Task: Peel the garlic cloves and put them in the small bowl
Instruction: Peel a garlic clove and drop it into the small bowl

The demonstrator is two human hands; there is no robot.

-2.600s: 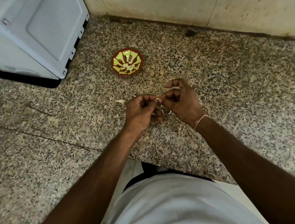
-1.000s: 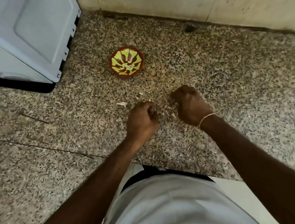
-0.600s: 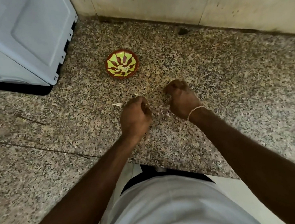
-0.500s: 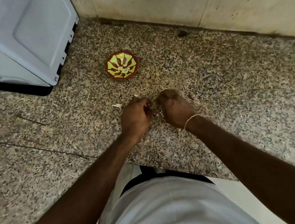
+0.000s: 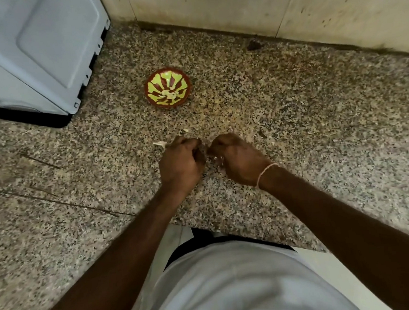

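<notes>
Two hands work close together near the front edge of the tabletop (image 5: 319,125), on the near side of the small bowl (image 5: 168,87). Left hand (image 5: 179,163) has its fingers curled into a loose fist; right hand (image 5: 238,158) is curled the same way, a thread band on its wrist. Fingertips of both meet in the gap between them, where something pale shows, likely a garlic clove, but it is too hidden to confirm, so what each hand clamps on can't be told. Clove orientation and long axis: cannot tell, covered by fingers.

Small bowl sits upright, well apart from the hands, toward the wall, beside the white appliance (image 5: 28,51). A pale piece or two at its centre looks like peeled garlic, though it blends with the yellow pattern.

Progress judgement: mid-task. Some cloves probably already in the bowl; peeling of another is in hand. Papery skin scraps (image 5: 160,144) lie on the tabletop just bowl-side of the left hand. Left to do: finish stripping, drop the clove in the bowl, repeat for any others.
</notes>
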